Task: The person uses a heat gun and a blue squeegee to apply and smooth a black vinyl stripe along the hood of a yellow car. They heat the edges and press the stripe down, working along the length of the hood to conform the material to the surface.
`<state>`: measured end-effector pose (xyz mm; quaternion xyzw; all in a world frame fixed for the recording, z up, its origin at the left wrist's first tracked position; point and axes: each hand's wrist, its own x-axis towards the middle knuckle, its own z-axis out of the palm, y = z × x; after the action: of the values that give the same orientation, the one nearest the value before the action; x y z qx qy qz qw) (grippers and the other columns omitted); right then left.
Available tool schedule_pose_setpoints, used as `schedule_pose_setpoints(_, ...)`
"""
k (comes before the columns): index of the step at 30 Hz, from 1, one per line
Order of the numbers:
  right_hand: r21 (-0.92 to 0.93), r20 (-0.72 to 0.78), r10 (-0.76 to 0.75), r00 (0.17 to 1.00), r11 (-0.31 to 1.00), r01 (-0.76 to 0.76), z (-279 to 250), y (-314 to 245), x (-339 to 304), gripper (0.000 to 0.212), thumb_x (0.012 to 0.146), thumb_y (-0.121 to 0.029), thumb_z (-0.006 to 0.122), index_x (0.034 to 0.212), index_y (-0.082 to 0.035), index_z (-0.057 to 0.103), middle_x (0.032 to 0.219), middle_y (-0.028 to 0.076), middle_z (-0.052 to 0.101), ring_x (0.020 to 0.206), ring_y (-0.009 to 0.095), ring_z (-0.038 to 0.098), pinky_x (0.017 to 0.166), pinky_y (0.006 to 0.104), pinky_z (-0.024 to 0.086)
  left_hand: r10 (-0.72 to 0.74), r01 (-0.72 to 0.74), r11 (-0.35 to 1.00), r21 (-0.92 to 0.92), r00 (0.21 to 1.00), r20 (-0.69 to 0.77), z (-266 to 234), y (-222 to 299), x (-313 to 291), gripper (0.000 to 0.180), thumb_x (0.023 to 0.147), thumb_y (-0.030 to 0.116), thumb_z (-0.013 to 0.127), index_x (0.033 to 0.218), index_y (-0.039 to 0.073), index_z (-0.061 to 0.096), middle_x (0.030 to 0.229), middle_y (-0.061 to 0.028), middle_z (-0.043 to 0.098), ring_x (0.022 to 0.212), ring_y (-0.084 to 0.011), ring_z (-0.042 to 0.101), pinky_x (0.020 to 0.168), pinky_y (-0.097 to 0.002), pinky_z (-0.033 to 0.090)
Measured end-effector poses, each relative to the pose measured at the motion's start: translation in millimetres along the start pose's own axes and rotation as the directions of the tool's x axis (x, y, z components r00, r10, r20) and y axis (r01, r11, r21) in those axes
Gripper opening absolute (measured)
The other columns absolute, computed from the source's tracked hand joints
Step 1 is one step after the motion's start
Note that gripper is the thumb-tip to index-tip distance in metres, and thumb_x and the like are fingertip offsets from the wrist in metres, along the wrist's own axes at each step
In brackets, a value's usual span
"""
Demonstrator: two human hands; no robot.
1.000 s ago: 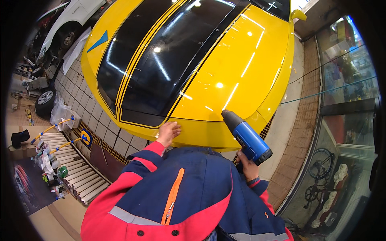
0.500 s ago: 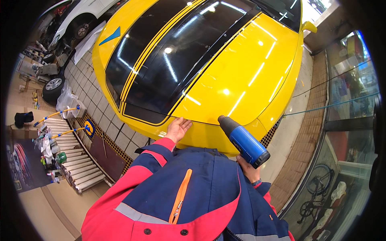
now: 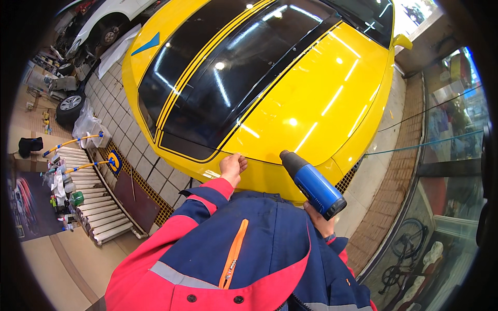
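Before me is a yellow car hood (image 3: 306, 103) with broad black stripes. My left hand (image 3: 232, 169) is at the hood's front edge, its fingers curled together; whatever they may pinch is hidden. In my right hand (image 3: 320, 220) is a blue heat gun (image 3: 317, 187) with a dark nozzle. Most of its grip is out of sight behind the body of the tool. The nozzle points up and left, over the front edge of the hood, to the right of my left hand.
Left of the car stand a slatted white rack (image 3: 104, 217) with bottles and cloths, a loose wheel (image 3: 70, 106) and a white car (image 3: 111, 15). A yellow floor grate (image 3: 165, 211) runs near the bumper. Glass panels and a bicycle (image 3: 407, 243) are at right; a teal hose (image 3: 415, 147) stretches across.
My left hand has gone from open fingers at the hood edge to curled ones, shifting slightly right. The heat gun has stayed nearly in place.
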<state>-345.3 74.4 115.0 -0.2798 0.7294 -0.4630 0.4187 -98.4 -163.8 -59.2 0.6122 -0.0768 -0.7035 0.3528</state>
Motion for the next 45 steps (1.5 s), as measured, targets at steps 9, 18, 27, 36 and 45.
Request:
schedule_pose_setpoints(9, 0.022, -0.048, -0.077, 0.996, 0.997, 0.078, 11.6, 4.8, -8.0, 0.028, 0.093, -0.016, 0.087, 0.111, -0.002, 0.070, 0.087, 0.005, 0.073, 0.072, 0.014, 0.070, 0.066, 0.0305, 0.057, 0.016, -0.014, 0.996, -0.087, 1.000, 0.023, 10.0, 15.6, -3.5, 0.015, 0.107, 0.012, 0.059, 0.105, -0.001, 0.067, 0.096, -0.0117, 0.074, 0.086, -0.0213, 0.077, 0.079, -0.0313, 0.066)
schedule_pose_setpoints(18, 0.004, -0.030, -0.102, 0.994, 0.995, 0.102, 24.1, 14.5, -15.3, 0.033, 0.092, -0.018, 0.089, 0.112, 0.000, 0.070, 0.093, 0.008, 0.075, 0.077, 0.017, 0.073, 0.069, 0.0321, 0.060, 0.059, -0.055, 0.993, -0.108, 0.998, 0.035, 8.7, 38.8, -10.2, 0.009, 0.104, 0.005, 0.068, 0.110, -0.002, 0.066, 0.101, -0.0115, 0.073, 0.090, -0.0213, 0.076, 0.083, -0.0309, 0.065)
schedule_pose_setpoints(27, -0.007, 0.011, -0.060, 0.998, 0.998, 0.060, 36.5, 28.2, -10.4, 0.049, 0.089, -0.024, 0.091, 0.124, 0.001, 0.067, 0.109, 0.013, 0.075, 0.093, 0.021, 0.072, 0.083, 0.0360, 0.061, 0.586, -0.564, 0.163, 0.809, 0.715, 0.381, 3.3, 56.7, -16.9, 0.019, 0.093, 0.010, 0.080, 0.107, 0.000, 0.072, 0.107, -0.0151, 0.077, 0.091, -0.0291, 0.076, 0.085, -0.0404, 0.061)
schedule_pose_setpoints(36, 0.104, -0.023, -0.059, 0.998, 0.993, 0.061, 46.3, 24.2, -11.9, 0.047, 0.090, -0.022, 0.090, 0.124, 0.001, 0.067, 0.109, 0.011, 0.074, 0.093, 0.020, 0.071, 0.083, 0.0346, 0.060, 0.533, -0.581, -0.443, 0.683, 0.441, 0.722, 18.0, 83.8, -15.4, 0.021, 0.085, 0.021, 0.087, 0.089, 0.007, 0.073, 0.095, -0.0097, 0.072, 0.104, -0.0338, 0.066, 0.089, -0.0472, 0.052)
schedule_pose_setpoints(45, 0.141, -0.061, -0.026, 0.998, 0.989, 0.035, 52.1, 32.8, -12.5, 0.047, 0.091, -0.019, 0.090, 0.126, 0.001, 0.067, 0.110, 0.012, 0.075, 0.094, 0.020, 0.072, 0.083, 0.0347, 0.061, 0.518, -0.666, -0.309, 0.679, 0.482, 0.707, 11.0, 102.7, 0.1, 0.016, 0.088, 0.017, 0.081, 0.082, 0.008, 0.069, 0.089, -0.0101, 0.071, 0.102, -0.0328, 0.066, 0.099, -0.0494, 0.045)
